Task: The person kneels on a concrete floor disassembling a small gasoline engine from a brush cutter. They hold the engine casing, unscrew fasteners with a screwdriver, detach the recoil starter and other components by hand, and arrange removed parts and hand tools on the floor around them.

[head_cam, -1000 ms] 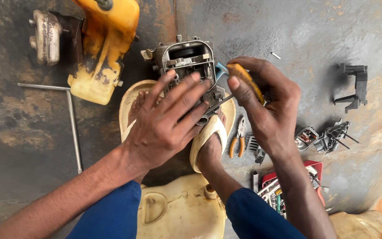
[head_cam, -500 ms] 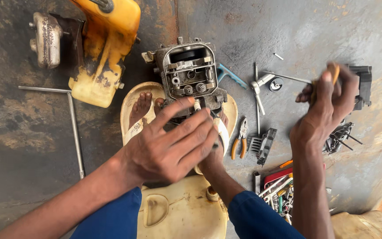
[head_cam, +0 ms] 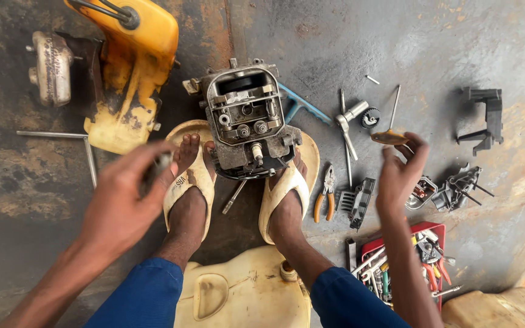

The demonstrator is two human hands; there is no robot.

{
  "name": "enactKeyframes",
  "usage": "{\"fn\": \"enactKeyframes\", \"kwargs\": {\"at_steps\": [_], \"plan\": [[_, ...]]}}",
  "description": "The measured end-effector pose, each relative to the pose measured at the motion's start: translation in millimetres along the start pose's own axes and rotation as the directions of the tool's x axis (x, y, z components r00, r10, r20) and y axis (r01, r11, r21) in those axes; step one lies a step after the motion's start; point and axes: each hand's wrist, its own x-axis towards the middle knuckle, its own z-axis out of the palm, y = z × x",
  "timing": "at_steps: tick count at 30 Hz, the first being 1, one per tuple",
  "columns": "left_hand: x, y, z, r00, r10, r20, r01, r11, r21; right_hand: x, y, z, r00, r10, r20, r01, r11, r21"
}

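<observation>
A grey small-engine block [head_cam: 245,124] stands on the stained floor, braced between my two feet in pale sandals [head_cam: 192,182]. My left hand [head_cam: 123,203] hovers left of the engine, blurred, with its fingertips pinched on a small grey part [head_cam: 161,162]. My right hand [head_cam: 399,176] is off to the right with fingers spread. Its fingertips are at the amber handle of a screwdriver [head_cam: 389,137], which lies on the floor with its shaft pointing away from me.
A yellow fuel tank [head_cam: 132,67] and a muffler [head_cam: 51,67] lie at the far left, with a T-wrench [head_cam: 86,152] below them. Pliers [head_cam: 324,197], a socket wrench [head_cam: 347,121], black brackets [head_cam: 487,115] and a red tool tray [head_cam: 405,258] lie to the right. A cream jerrycan [head_cam: 244,294] sits under me.
My left hand came off the engine and moved left with a small part. My right hand carried the screwdriver away from the engine and lowered it to the floor on the right.
</observation>
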Motion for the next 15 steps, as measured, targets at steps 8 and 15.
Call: {"fn": "enactKeyframes", "kwargs": {"at_steps": [8, 15], "plan": [[-20, -78, 38, 0.963, -0.214, 0.163, 0.131, 0.903, 0.41, -70, -114, 33, 0.851, -0.342, 0.399, 0.365, 0.931, 0.02], [-22, -105, 49, 0.987, -0.145, 0.069, 0.12, 0.951, 0.285, -84, -139, 55, 0.791, -0.375, 0.484, 0.388, 0.918, 0.076]]}}
